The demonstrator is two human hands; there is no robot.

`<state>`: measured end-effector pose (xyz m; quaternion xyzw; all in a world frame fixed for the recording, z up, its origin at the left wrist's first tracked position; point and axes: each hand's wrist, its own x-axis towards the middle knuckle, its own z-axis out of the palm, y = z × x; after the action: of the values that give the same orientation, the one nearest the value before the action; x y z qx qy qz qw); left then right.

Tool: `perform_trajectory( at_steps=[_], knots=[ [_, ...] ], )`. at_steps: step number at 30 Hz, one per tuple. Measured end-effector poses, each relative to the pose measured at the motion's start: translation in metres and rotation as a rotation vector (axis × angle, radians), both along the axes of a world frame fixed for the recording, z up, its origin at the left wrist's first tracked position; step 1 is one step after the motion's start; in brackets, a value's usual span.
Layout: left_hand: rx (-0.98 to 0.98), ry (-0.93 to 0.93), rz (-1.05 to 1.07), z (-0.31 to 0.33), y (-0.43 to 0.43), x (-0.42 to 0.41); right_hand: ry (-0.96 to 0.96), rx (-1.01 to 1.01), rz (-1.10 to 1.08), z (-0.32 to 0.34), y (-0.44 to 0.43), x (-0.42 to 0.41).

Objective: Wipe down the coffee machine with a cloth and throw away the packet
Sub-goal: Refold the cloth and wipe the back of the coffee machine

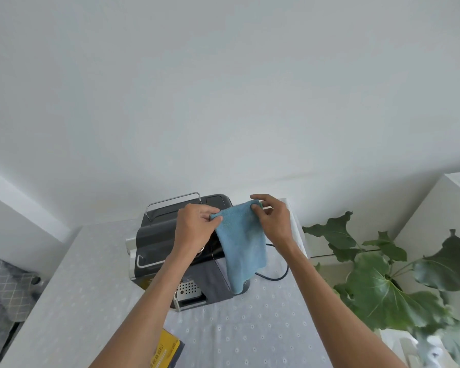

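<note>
A dark grey coffee machine (154,243) with a chrome rail on top and a perforated drip tray stands on the table. Above it hangs a blue cloth (241,248), held up by its two top corners. My left hand (197,227) pinches the left corner. My right hand (272,219) pinches the right corner. The cloth drapes down in front of the machine's right side and hides part of it. A yellow packet (168,349) lies on the table near the front edge, partly under my left forearm.
The table (263,328) wears a pale dotted cloth and stands against a white wall. A black cable (279,274) curls behind the machine on the right. A large-leaved green plant (383,274) stands off the table's right side, beside a white cabinet (436,208).
</note>
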<state>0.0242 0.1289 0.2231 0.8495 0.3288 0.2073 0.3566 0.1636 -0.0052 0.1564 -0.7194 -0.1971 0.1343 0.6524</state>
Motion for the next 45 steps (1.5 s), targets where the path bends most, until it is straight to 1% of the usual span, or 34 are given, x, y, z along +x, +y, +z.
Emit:
perform_trajectory(
  at_steps=[4, 6, 8, 11, 14, 16, 18, 21, 23, 25, 29, 31, 33, 35, 38, 42, 45],
  knots=[
    [0.056, 0.017, 0.039, -0.007, 0.017, 0.014, 0.053, -0.02, -0.036, -0.01, 0.033, 0.007],
    [0.151, 0.047, 0.043, -0.01, 0.02, 0.018, 0.028, -0.023, -0.045, -0.02, 0.041, -0.001],
    [0.246, 0.083, 0.03, -0.015, 0.025, 0.022, -0.015, -0.018, -0.007, -0.031, 0.041, -0.022],
    [0.287, 0.066, -0.07, -0.025, 0.037, 0.026, -0.003, 0.053, 0.126, -0.041, 0.034, -0.06],
    [0.331, 0.025, -0.2, -0.031, 0.048, 0.022, -0.013, 0.076, 0.173, -0.042, 0.034, -0.072],
    [0.37, 0.087, -0.293, -0.036, 0.057, 0.015, -0.053, 0.041, 0.186, -0.037, 0.035, -0.07],
    [0.413, 0.216, -0.381, -0.04, 0.066, 0.005, -0.068, 0.028, 0.207, -0.035, 0.036, -0.067],
    [0.533, 0.379, -0.444, -0.047, 0.072, -0.007, 0.023, 0.094, 0.206, -0.039, 0.036, -0.066],
    [0.573, 0.454, -0.43, -0.046, 0.07, -0.008, 0.154, 0.137, 0.194, -0.045, 0.036, -0.067],
    [0.561, 0.519, -0.411, -0.043, 0.067, -0.005, 0.248, 0.158, 0.2, -0.05, 0.037, -0.067],
    [0.435, 0.637, -0.394, -0.037, 0.059, -0.005, 0.314, 0.164, 0.243, -0.058, 0.041, -0.062],
    [0.352, 0.655, -0.386, -0.033, 0.052, -0.004, 0.361, 0.173, 0.279, -0.058, 0.045, -0.056],
    [0.333, 0.662, -0.364, -0.032, 0.041, -0.001, 0.39, 0.152, 0.312, -0.063, 0.052, -0.047],
    [0.369, 0.655, -0.318, -0.035, 0.027, 0.003, 0.384, 0.13, 0.353, -0.085, 0.062, -0.036],
    [0.48, 0.648, -0.276, -0.042, 0.01, 0.01, 0.388, 0.147, 0.384, -0.121, 0.065, -0.034],
    [0.526, 0.658, -0.262, -0.044, 0.006, 0.01, 0.457, 0.177, 0.254, -0.093, 0.043, -0.067],
    [0.545, 0.684, -0.255, -0.043, 0.004, 0.012, 0.442, 0.224, 0.257, -0.081, 0.044, -0.067]
  ],
)
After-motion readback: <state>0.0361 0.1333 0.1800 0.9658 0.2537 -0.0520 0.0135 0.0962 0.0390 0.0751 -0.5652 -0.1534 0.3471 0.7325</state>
